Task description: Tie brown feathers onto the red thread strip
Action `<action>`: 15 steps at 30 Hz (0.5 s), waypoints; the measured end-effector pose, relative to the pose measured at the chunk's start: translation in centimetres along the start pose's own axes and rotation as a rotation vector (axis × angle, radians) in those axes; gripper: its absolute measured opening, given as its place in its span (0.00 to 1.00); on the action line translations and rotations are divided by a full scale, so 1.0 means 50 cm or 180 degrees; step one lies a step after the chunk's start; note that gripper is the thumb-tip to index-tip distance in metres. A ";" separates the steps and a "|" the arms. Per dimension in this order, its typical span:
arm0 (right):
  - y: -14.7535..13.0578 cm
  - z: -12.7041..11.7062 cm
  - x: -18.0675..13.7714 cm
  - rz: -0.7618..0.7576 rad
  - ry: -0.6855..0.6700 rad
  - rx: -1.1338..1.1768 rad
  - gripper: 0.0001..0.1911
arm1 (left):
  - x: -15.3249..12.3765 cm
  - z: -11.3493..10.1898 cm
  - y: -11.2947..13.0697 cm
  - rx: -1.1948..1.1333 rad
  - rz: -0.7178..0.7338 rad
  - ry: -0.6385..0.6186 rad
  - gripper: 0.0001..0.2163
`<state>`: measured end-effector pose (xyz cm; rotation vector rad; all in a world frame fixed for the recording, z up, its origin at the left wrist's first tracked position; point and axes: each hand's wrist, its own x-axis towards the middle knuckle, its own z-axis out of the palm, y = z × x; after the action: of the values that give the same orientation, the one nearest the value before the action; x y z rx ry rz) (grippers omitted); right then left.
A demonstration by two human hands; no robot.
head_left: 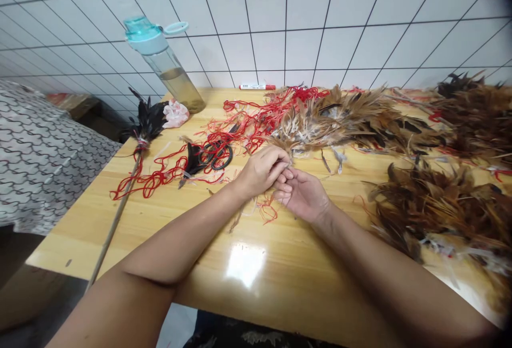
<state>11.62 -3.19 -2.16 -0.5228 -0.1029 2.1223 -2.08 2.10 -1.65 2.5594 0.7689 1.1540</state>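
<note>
My left hand [267, 169] and my right hand [302, 193] meet above the middle of the wooden table [200, 252]. The left fingers are bent in a pinch, and the right fingers curl up against them. What they hold, if anything, is hidden between the fingertips. Just beyond them lies a heap of brown feathers [352, 119], pale at the quill ends. Tangled red string [256, 124] spreads to the left of that heap. Black-handled scissors [222, 156] lie partly under the string. A small loop of red string [267, 210] is below my hands.
A stick with black feathers [116, 225] tied at its top crosses the table's left side. Behind it stand a water bottle [172, 71] and crumpled pinkish plastic [176, 113]. A marker [257, 87] lies by the tiled wall. More feather bunches [444, 204] cover the right side.
</note>
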 end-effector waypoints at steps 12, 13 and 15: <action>0.005 0.005 0.002 -0.0004 0.0148 -0.0154 0.13 | 0.001 0.011 0.002 -0.0082 -0.0393 0.0286 0.05; 0.006 0.005 0.002 -0.0010 0.0158 -0.0163 0.13 | 0.001 0.011 0.002 -0.0043 -0.0354 0.0287 0.05; 0.006 0.005 0.002 -0.0033 0.0179 -0.0176 0.13 | 0.000 0.012 0.001 0.0017 -0.0280 0.0303 0.05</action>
<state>11.23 -3.25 -2.06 -0.6131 -0.1324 2.0979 -1.61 2.06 -2.01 2.4628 0.8978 1.2548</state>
